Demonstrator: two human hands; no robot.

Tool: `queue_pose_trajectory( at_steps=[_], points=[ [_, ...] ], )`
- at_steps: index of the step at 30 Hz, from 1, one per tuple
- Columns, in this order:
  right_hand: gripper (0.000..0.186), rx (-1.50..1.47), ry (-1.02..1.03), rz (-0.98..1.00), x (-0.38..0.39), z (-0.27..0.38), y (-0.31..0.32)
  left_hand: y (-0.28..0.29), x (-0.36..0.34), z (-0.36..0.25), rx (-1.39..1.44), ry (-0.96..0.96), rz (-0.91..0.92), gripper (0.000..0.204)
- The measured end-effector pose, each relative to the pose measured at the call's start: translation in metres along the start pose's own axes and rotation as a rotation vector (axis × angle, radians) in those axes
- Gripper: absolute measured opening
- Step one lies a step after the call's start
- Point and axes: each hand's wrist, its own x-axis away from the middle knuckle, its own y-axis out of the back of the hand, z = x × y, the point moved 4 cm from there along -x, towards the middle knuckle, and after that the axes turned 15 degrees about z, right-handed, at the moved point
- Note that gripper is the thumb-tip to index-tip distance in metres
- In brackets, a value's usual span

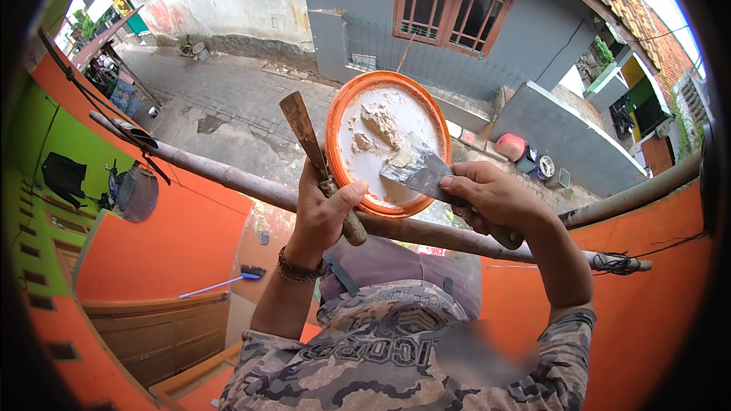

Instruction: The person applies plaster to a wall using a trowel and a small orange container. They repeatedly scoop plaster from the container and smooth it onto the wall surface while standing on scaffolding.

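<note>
White putty sits just left of your right hand [495,198], which grips the scraper [417,171], blade on the lid [387,142] your left hand [324,209] clamps with a stick [316,160].

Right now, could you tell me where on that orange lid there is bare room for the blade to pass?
Orange lid: bare patches lie along its left rim and lower left. The putty lumps crowd the upper middle; the putty knife covers the lower right.

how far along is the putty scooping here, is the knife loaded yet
Done: white putty is lying worked up in the orange lid. In hand: the left hand grips the lid plus a second scraper; the right hand presses the putty knife into it. Left: lifting a load off.
</note>
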Motion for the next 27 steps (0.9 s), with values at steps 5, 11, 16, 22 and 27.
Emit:
queue_pose_trajectory(
  at_steps=[5,11,16,22,27],
  points=[
    [0.029,-0.109,0.079,0.032,-0.0038,-0.0061,-0.0019,-0.0043,0.0032,0.0036,-0.033,-0.014,-0.050,0.052],
    [0.028,0.001,0.141,-0.042,-0.0088,-0.0076,-0.0029,-0.0070,0.0029,0.0028,-0.093,-0.048,-0.089,0.053],
    [0.028,-0.130,0.153,-0.017,-0.0031,-0.0051,0.0007,-0.0011,0.0035,0.0076,-0.067,-0.053,-0.028,0.052],
    [0.027,-0.018,0.154,-0.061,-0.0066,-0.0056,0.0029,-0.0023,0.0036,0.0057,-0.057,-0.067,-0.029,0.051],
    [0.028,-0.023,0.135,-0.058,-0.0065,-0.0009,0.0034,0.0007,0.0027,0.0056,-0.050,-0.053,-0.015,0.052]
  ],
)
